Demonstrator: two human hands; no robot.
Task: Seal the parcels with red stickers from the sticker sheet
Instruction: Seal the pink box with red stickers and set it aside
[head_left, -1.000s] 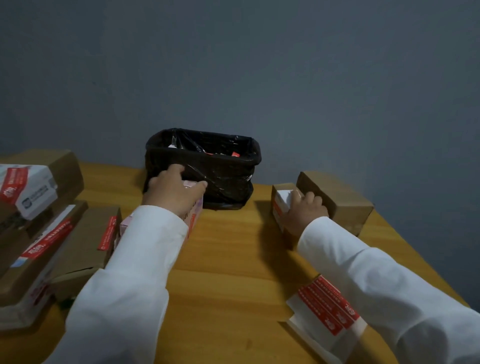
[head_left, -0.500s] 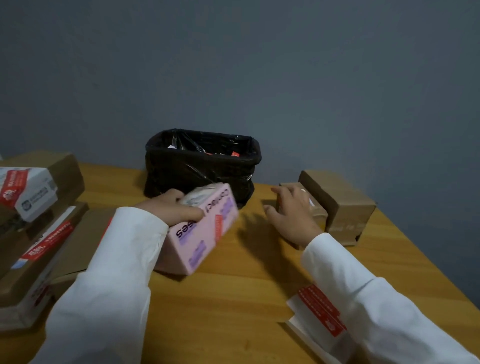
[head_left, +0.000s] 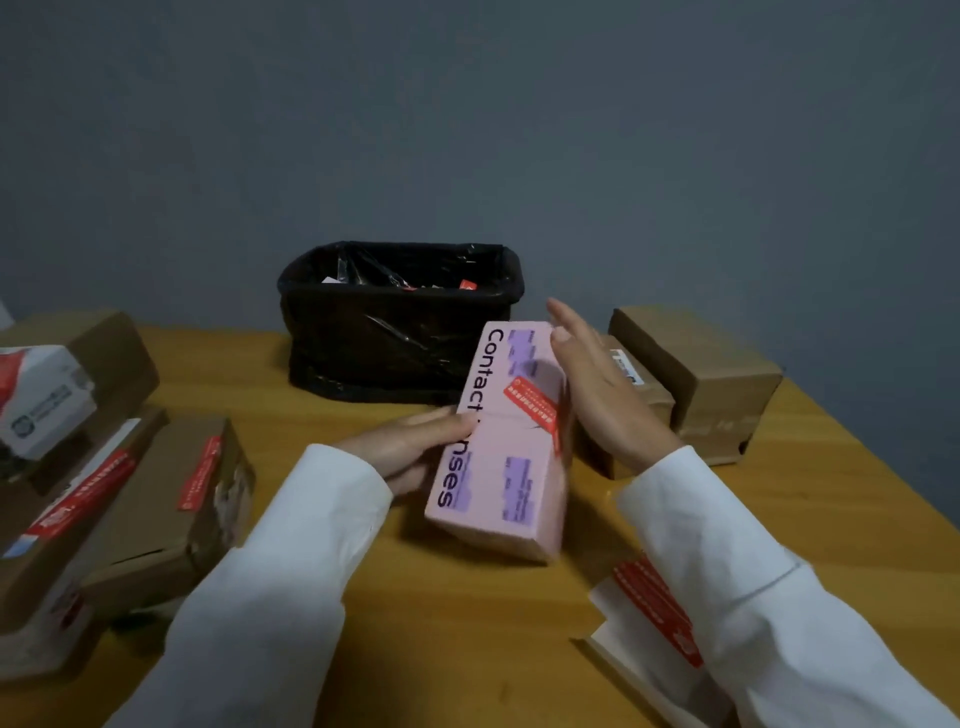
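My left hand now has the pink box pulled away from the black bin to the middle of the table, long printed face and red sticker turned up. My right hand is off the brown parcel and lies flat-fingered against the pink box's right side.
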